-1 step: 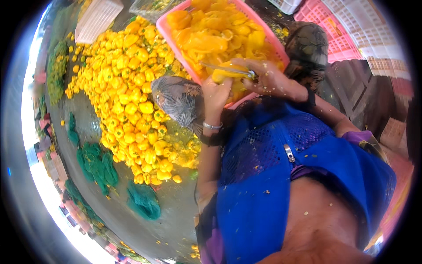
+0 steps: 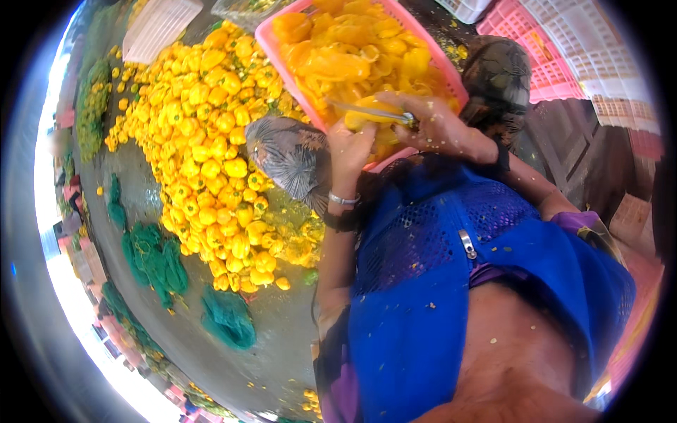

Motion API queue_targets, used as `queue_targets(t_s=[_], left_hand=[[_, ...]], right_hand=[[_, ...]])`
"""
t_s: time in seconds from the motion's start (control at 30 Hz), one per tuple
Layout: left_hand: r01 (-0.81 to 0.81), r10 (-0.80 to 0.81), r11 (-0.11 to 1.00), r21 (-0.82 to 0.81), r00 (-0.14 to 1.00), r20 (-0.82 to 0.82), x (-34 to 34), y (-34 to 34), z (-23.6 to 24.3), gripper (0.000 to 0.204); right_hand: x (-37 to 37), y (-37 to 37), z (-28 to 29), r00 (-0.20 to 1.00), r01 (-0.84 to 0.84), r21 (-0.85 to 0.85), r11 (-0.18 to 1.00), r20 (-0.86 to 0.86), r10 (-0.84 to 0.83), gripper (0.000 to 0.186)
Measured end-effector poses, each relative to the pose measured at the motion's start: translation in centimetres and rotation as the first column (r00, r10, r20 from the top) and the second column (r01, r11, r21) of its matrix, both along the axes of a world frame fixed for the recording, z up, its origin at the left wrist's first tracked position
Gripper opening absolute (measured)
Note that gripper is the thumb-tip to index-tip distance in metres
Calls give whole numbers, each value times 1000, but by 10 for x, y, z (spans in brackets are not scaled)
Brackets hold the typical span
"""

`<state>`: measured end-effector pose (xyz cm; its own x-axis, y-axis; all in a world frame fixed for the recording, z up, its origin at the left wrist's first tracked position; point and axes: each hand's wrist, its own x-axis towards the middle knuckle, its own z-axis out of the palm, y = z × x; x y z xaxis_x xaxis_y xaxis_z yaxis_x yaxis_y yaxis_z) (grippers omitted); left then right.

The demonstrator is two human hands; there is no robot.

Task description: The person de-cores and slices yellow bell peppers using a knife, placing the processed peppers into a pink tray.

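My left hand is closed around a yellow bell pepper, steadying it over the near end of a pink crate. A knife lies across the pepper, its thin metal blade pointing left. My right hand grips the knife at its handle end, and its fingers are close to the pepper. Pieces of cut yellow pepper fill the crate, which stands between my knees. The fingers of both hands are partly hidden, so how deep the blade sits cannot be seen.
A large heap of whole yellow peppers covers the floor to the left. Green netting lies beyond it, near a green net bundle. A pale crate stands far left. Stacked pink crates and white crates are far right.
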<state>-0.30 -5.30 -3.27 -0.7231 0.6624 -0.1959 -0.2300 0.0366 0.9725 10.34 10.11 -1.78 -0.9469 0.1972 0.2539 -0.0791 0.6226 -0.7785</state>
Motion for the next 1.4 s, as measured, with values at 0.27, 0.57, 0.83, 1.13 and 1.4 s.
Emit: queue_targets(t_s=[0.27,0.57,0.83,1.13,1.4], left_hand=[[-6,0,996,91,998,59,3,-14,-4,12],[200,-302,935,294,882,361,-4,-54,19,22],[-215,202,970,-115,972,-116,-131,-57,83,28],[-288,273,958,-14,923,-272,-392,44,131,54],[-589,-83,610,-530,618,-782,-505,-96,-39,42]], right_hand=[[-3,3,50,940,29,-646,762,276,199,45],[-18,22,28,804,58,-884,463,317,504,46],[-44,62,33,939,182,-487,854,343,-4,48],[-186,92,-34,984,174,197,965,-74,-162,45],[-197,114,-60,989,143,124,982,-48,-138,46]])
